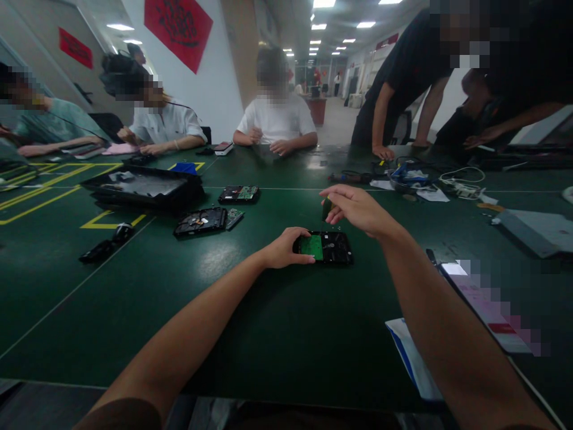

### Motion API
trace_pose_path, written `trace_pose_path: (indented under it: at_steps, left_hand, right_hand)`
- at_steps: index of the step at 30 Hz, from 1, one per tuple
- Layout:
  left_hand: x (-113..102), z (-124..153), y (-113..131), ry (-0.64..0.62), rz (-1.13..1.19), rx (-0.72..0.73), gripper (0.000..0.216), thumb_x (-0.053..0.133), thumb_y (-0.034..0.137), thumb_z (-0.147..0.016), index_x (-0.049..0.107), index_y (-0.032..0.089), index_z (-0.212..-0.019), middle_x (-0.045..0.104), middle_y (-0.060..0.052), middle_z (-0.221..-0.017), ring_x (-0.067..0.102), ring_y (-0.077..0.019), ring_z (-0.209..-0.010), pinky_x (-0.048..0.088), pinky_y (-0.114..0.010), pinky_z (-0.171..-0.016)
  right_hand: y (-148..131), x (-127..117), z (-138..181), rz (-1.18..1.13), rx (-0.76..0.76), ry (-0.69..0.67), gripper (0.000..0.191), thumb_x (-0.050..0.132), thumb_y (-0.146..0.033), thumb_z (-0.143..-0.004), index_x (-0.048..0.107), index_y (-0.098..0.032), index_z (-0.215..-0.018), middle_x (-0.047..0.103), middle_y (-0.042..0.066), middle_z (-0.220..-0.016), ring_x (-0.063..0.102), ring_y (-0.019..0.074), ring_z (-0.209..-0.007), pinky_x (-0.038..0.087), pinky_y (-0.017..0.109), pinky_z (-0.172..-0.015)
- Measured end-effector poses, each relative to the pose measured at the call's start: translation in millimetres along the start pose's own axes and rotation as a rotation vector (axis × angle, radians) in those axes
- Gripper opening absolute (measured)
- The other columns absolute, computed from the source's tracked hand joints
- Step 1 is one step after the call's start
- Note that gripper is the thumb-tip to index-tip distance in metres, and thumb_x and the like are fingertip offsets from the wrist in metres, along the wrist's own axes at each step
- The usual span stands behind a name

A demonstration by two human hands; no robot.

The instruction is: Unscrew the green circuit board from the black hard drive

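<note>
A black hard drive (333, 248) lies flat on the dark green table (268, 322), its green circuit board (311, 246) facing up. My left hand (284, 248) grips the drive's left end, thumb resting on the board. My right hand (356, 208) hovers just above and behind the drive, fingers pinched round a small dark tool (326, 209) with a yellowish top, pointing down toward the drive.
Two more opened drives (201, 221) (239, 194) and a black tray (143, 186) lie to the left. Cables and tools (412, 178) sit at the back right, papers (414, 358) near my right forearm. Several people sit or lean around the table.
</note>
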State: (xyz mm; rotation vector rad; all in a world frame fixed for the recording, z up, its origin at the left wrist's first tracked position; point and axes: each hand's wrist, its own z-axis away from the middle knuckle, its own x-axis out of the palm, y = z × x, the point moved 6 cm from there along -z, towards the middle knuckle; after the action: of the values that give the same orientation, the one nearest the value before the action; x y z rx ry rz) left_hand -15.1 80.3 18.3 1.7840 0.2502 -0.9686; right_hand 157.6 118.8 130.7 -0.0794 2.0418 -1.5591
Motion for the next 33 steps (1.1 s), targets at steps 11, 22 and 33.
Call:
trace_pose_path:
  at_steps: [11,22,33]
  left_hand:
    - [-1,2,4,0.006,-0.003,0.014,0.078,0.076,0.059,-0.071,0.051,0.024,-0.136,0.049,-0.011,-0.144,0.043,-0.0317,-0.136,0.038,-0.049,-0.114]
    - [1,-1,-4,0.005,-0.009,0.025,0.079,0.077,0.06,-0.07,0.051,0.025,-0.135,0.05,-0.011,-0.144,0.045,-0.0325,-0.135,0.04,-0.049,-0.112]
    - [0,0,-2,0.007,-0.011,0.013,0.079,0.077,0.06,-0.07,0.051,0.024,-0.136,0.05,-0.011,-0.144,0.046,-0.0327,-0.134,0.04,-0.049,-0.112]
  right_hand:
    - [2,-6,-1,0.085,-0.011,0.069,0.022,0.056,-0.04,-0.093,0.065,-0.02,-0.095,0.071,0.008,-0.099,0.062,0.0111,-0.057,0.044,0.025,-0.045]
    - [6,-14,-2,0.199,0.003,0.163,0.024,0.062,-0.043,-0.09,0.067,-0.019,-0.087,0.065,0.004,-0.067,0.059,0.0132,-0.057,0.044,0.025,-0.048]
    - [1,3,1,0.003,-0.042,-0.029,0.026,0.053,-0.039,-0.096,0.065,-0.023,-0.111,0.07,0.009,-0.104,0.068,0.0158,-0.07,0.057,0.03,-0.059]
